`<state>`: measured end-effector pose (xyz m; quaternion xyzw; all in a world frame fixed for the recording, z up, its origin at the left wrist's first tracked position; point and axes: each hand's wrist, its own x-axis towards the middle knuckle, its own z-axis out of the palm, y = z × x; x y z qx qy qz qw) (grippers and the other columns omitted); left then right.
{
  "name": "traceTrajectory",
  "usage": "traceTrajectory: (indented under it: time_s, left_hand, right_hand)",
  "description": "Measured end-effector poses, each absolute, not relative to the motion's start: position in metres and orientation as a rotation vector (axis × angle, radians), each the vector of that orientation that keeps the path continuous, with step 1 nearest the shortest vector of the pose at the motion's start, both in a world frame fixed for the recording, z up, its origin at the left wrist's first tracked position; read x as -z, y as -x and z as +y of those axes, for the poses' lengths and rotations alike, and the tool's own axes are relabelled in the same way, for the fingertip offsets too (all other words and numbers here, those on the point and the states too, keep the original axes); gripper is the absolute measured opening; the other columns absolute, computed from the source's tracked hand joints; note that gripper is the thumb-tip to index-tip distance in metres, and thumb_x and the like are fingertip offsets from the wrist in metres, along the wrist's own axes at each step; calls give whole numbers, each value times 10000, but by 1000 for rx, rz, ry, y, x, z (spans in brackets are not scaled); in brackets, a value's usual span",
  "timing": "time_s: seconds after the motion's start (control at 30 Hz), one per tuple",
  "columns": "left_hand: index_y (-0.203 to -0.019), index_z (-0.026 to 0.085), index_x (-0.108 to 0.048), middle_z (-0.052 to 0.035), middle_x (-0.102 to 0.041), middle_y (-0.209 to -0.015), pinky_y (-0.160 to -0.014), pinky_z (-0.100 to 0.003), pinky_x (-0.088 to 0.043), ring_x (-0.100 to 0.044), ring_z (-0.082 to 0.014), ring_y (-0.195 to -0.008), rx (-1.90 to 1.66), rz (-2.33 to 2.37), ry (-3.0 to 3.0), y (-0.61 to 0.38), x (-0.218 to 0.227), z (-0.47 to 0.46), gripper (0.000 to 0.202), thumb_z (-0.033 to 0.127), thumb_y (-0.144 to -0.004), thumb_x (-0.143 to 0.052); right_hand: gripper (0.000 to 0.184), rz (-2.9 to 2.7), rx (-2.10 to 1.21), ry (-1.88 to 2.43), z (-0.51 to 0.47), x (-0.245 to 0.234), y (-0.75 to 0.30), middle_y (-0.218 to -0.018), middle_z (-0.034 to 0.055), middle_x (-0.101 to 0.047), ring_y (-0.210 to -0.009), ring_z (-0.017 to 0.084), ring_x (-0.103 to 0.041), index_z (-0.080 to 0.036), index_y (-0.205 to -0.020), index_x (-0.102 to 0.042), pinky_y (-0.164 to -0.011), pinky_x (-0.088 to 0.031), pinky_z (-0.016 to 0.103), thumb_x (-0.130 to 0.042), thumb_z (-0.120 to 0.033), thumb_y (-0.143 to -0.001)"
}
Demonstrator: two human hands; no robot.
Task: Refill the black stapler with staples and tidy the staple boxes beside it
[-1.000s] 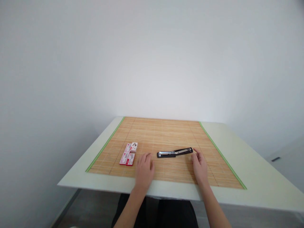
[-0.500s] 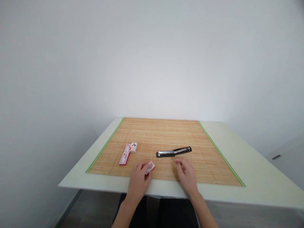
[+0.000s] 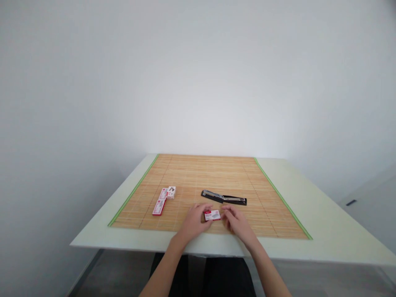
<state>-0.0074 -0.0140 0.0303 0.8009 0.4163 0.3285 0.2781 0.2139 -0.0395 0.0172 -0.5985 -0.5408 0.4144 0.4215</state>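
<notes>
My left hand (image 3: 195, 221) holds a small red and white staple box (image 3: 212, 215) between thumb and fingers, low over the bamboo mat or resting on it; which of the two is unclear. At the right end of that box is my right hand (image 3: 236, 222), its fingers bent and a little apart, with nothing visible in them. Whether its fingertips touch the box is hard to see. Just behind both hands lies a black stapler (image 3: 223, 198), unfolded flat with its metal inner parts showing.
Two red and white boxes (image 3: 160, 202) lie in a row on the left of the bamboo mat (image 3: 201, 171), with a smaller white box (image 3: 171, 192) beside them. Green edging lines the mat's sides. The white table (image 3: 102, 220) reaches to the wall.
My left hand has moved right with the staple box and turned it level. My right hand has come to the box's right end. The stapler lies at a different angle.
</notes>
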Motion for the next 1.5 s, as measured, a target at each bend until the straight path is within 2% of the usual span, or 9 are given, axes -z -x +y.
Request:
traceTrajectory:
  time_s: [0.07,0.33,0.53,0.67,0.83,1.03,1.13,1.23,1.5]
  left_hand:
    - [-1384,283,-592,-51,-702,-1232,-1042,-409,-460,-599,-260,-1187,-862,1124,-2149,6,-30,-14,589,223,-817,-738]
    - [-1418,306,-571,-37,-721,-1205,-1051,-429,-445,-581,-277,-1203,-813,1158,-2209,2,-27,-11,624,255,-822,-751]
    - [-1394,337,-585,-31,-645,-1302,-1080,-409,-428,-547,-257,-1240,-814,1163,-2227,20,-26,-11,614,354,-820,-803]
    - [-1214,316,-692,-38,-647,-1195,-1047,-424,-415,-548,-278,-1193,-778,1193,-2301,23,-30,-11,531,538,-757,-848]
    - [-1220,324,-688,-38,-638,-1202,-1030,-428,-397,-540,-290,-1189,-774,1186,-2341,17,-34,-16,638,643,-693,-854]
    - [-1113,304,-711,-29,-642,-1138,-1002,-411,-398,-550,-277,-1147,-800,1212,-2324,15,-35,-19,490,550,-717,-864]
    - [-1063,304,-713,-22,-639,-1101,-1003,-400,-393,-550,-258,-1134,-824,1225,-2327,14,-35,-22,313,407,-787,-817]
    - [-1135,314,-694,-26,-634,-1126,-1000,-407,-399,-542,-270,-1131,-816,1166,-2341,10,-33,-25,454,416,-724,-860]
    - [-1067,284,-700,-38,-636,-1085,-951,-394,-446,-570,-264,-1083,-884,1165,-2249,11,-23,-12,282,343,-805,-787]
  right_hand:
    - [325,-1215,-1223,1466,-44,-18,-211,-839,6,-715,-498,149,-591,-240,-1176,-573,-457,-416,255,-504,-443,-932]
    - [385,-972,-1541,1316,-55,-42,-207,-685,-37,-661,-426,118,-535,-251,-1224,-538,-408,-354,208,-590,-444,-895]
    - [441,-1116,-1292,1547,-42,-35,-240,-546,-70,-574,-335,93,-424,-229,-1207,-608,-336,-267,186,-640,-538,-894]
    - [458,-1283,-1121,1585,-34,-26,-242,-656,-32,-661,-345,98,-467,-218,-1223,-630,-313,-313,205,-704,-494,-866]
    - [398,-1122,-1238,1545,-38,-29,-234,-690,6,-705,-396,127,-562,-214,-1176,-625,-356,-383,211,-665,-503,-905]
    - [391,-815,-1336,1397,-55,-32,-228,-918,65,-761,-505,108,-608,-220,-1166,-649,-450,-469,218,-731,-451,-862]
    - [572,-823,-1247,1399,-58,-23,-225,-869,62,-764,-460,109,-581,-203,-1249,-603,-423,-448,221,-812,-449,-776]
    - [679,-811,-1164,1389,-59,-12,-221,-784,48,-753,-434,119,-568,-174,-1239,-588,-404,-430,221,-853,-491,-700]
    - [695,-808,-1069,1431,-62,-2,-218,-736,24,-726,-449,133,-574,-173,-1228,-571,-409,-417,228,-833,-540,-699]
